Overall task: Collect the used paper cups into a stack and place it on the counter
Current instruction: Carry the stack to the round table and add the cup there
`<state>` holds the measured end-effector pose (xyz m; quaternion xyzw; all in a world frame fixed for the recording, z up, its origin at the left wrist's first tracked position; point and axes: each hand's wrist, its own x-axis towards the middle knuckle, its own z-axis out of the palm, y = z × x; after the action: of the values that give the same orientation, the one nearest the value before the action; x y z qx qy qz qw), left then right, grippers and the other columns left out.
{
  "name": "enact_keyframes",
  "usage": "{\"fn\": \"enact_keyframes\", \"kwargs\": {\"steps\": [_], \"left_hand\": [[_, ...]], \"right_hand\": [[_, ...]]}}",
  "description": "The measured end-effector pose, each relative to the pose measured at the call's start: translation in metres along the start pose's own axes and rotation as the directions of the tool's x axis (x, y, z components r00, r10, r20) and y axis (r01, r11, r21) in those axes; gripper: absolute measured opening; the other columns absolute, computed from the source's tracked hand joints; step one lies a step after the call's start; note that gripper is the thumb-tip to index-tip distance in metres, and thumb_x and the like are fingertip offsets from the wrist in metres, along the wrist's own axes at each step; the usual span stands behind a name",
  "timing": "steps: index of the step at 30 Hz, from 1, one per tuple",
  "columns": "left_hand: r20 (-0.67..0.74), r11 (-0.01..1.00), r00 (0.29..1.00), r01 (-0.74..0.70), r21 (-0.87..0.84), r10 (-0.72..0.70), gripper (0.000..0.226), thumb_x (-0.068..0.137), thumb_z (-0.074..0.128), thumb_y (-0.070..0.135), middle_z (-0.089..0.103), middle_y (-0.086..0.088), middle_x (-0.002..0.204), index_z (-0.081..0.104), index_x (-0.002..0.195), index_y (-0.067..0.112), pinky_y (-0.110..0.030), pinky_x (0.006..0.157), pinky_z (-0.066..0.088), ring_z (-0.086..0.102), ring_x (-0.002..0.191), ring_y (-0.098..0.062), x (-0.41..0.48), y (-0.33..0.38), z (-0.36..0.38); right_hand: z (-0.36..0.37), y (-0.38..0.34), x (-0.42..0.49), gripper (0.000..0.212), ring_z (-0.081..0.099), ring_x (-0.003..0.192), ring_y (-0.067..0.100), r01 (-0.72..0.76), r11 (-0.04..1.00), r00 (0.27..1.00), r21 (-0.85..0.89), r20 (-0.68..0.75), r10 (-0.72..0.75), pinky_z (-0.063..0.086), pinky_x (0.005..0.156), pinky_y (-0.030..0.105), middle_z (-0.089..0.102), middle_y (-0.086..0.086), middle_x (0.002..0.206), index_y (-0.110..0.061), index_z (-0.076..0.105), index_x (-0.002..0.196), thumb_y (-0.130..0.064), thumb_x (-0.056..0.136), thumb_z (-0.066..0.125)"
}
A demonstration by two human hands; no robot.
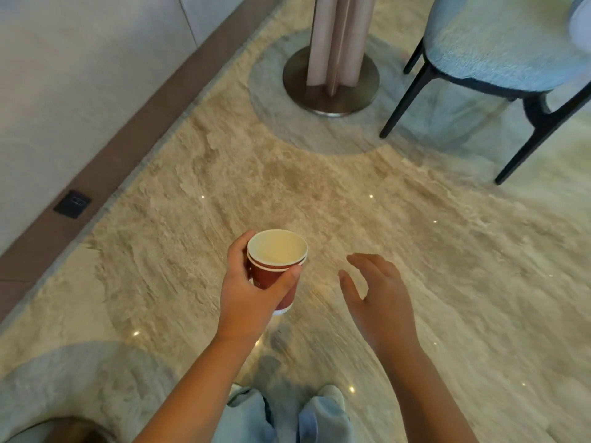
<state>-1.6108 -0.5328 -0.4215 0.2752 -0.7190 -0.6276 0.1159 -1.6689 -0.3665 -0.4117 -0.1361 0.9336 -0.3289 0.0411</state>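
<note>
Stack of paper cups: held upright in the left hand, mouth up, above the marble floor; it is carried in the air and rests on nothing.
Look of the stack: red walls, white rims and a pale inside are seen; two rims are nested one just above the other, so at least two cups are judged to be joined. The top cup appears empty.
Left hand: wrapped round the red wall just under the rims, thumb on the near side and fingers behind; this grip is judged to keep the nested cups from sliding apart.
Right hand: held to the right of the stack and apart from it, fingers spread and loosely bent, nothing grasped; it is judged to be kept free for another cup or for steadying the stack.
Surroundings: a round pedestal base and a blue padded chair are seen well beyond both hands.
Counter: not shown, so the placing step is judged as not yet done.
Loose cups: none is seen near either hand.
</note>
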Motion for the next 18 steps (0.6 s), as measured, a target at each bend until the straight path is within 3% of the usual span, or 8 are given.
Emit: {"fn": "enact_keyframes", "kwargs": {"steps": [3,7,13,18], "left_hand": [[-0.007,1.0,1.0,0.005,0.001,-0.005,0.064,0.057,0.083,0.048,0.055,0.022,0.113,0.045,0.109,0.05,-0.013,0.08,0.048,0.054,0.106,0.006,-0.022,0.055,-0.005],[-0.024,1.0,1.0,0.013,0.002,-0.013,0.062,0.051,0.074,0.058,0.055,0.03,0.107,0.045,0.106,0.054,-0.009,0.079,0.048,0.053,0.102,0.011,-0.048,0.117,-0.012],[0.007,0.999,0.999,0.043,-0.03,-0.043,0.063,0.048,0.074,0.061,0.057,0.024,0.108,0.048,0.104,0.05,-0.009,0.076,0.048,0.055,0.099,0.011,-0.098,0.178,-0.008],[0.096,0.999,0.995,0.032,0.005,-0.033,0.076,0.049,0.074,0.061,0.056,0.019,0.114,0.049,0.117,0.039,-0.01,0.081,0.048,0.054,0.103,0.008,-0.132,0.21,0.003]], "right_hand": [[-0.046,-0.031,-0.014,0.026,0.06,0.099,0.025,-0.01,0.998,0.998,-0.066,-0.063,0.006,0.045,0.086,0.036,0.067,0.009,0.104,-0.008,0.066,0.106,-0.019,0.082,0.065],[-0.102,-0.066,-0.032,0.028,0.061,0.1,0.029,-0.044,0.992,0.991,-0.122,-0.129,0.028,0.046,0.086,0.042,0.067,0.013,0.106,-0.005,0.066,0.105,-0.02,0.081,0.067],[-0.165,-0.099,-0.065,0.03,0.06,0.102,0.03,-0.047,0.992,0.986,-0.119,-0.162,0.027,0.045,0.088,0.042,0.067,0.013,0.108,-0.005,0.065,0.107,-0.02,0.081,0.067],[-0.202,-0.112,-0.09,0.03,0.06,0.101,0.031,-0.024,0.996,0.984,-0.085,-0.18,0.008,0.048,0.086,0.044,0.067,0.013,0.107,-0.005,0.065,0.108,-0.016,0.08,0.068]]}}
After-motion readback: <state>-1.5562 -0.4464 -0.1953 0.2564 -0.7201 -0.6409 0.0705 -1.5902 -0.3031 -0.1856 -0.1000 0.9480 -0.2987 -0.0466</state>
